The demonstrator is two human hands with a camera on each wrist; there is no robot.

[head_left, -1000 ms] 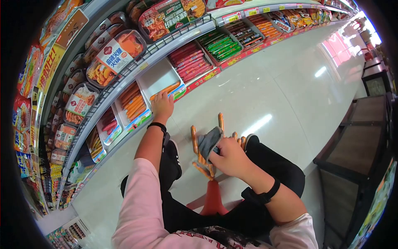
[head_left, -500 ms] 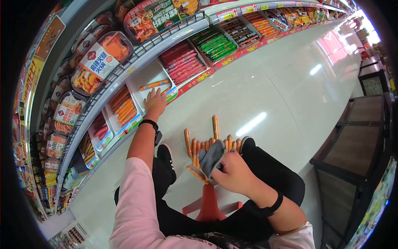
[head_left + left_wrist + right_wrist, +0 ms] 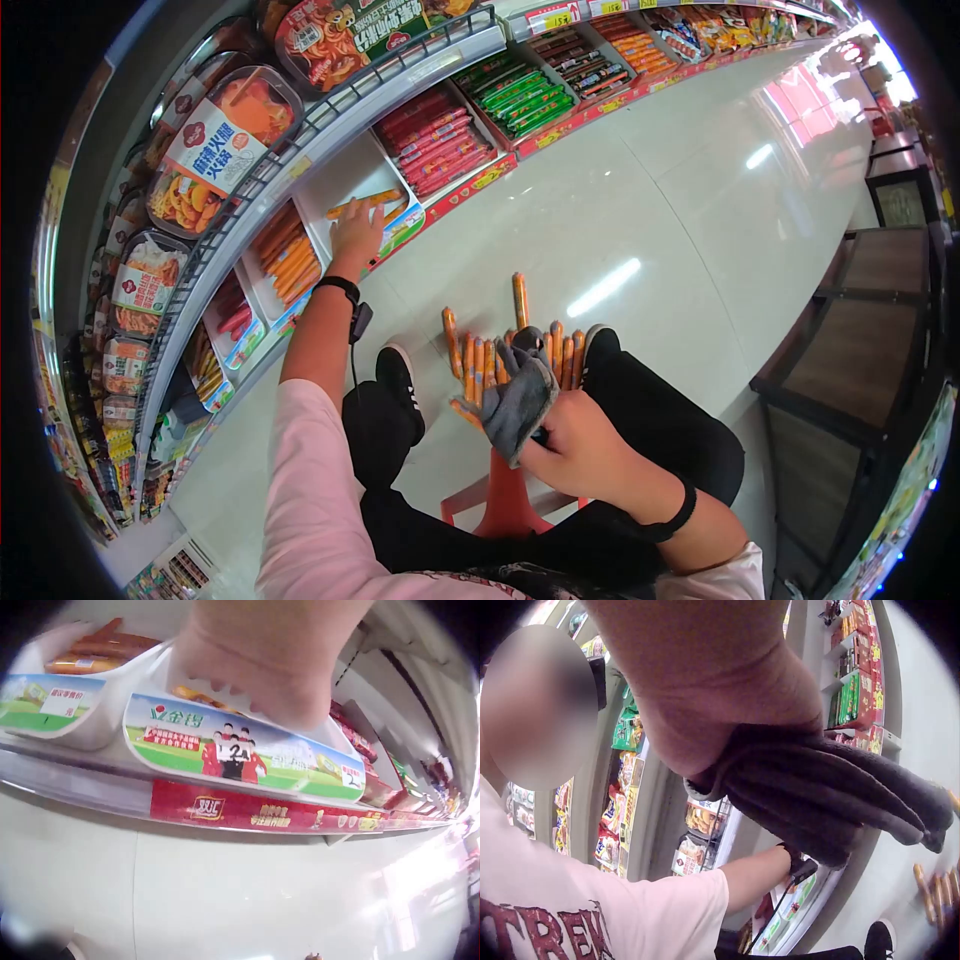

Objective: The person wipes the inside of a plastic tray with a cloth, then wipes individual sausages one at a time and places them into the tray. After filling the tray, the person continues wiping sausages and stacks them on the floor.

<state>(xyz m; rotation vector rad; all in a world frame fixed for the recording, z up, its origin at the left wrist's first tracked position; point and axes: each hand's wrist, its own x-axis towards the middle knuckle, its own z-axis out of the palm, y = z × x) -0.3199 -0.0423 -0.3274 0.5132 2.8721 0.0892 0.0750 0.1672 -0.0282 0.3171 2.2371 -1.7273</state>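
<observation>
My left hand point(image 3: 357, 238) reaches over the front wall of a white tray point(image 3: 322, 190) on the low shelf. Its fingers overlap orange-wrapped sausages point(image 3: 362, 203) lying in that tray. In the left wrist view, the left hand point(image 3: 262, 660) covers much of the tray, hiding its fingertips behind the printed front panel point(image 3: 247, 754). My right hand point(image 3: 580, 445) holds a bunched grey cloth point(image 3: 522, 405) above several sausages point(image 3: 470, 360) lined up on the floor. Folds of the cloth point(image 3: 817, 787) hang past the right hand in the right wrist view.
Neighbouring trays hold orange sausages point(image 3: 288, 262), red packets point(image 3: 435, 145) and green packets point(image 3: 520, 100). Boxed meals point(image 3: 220, 145) stand behind a wire rail above. A red stool point(image 3: 505, 500) is between the person's legs, and a dark rack point(image 3: 830, 370) stands at right.
The left hand has shifted slightly left in the head view, uncovering a second sausage in the tray. The right hand has moved the cloth back toward the body and down, uncovering more floor sausages.
</observation>
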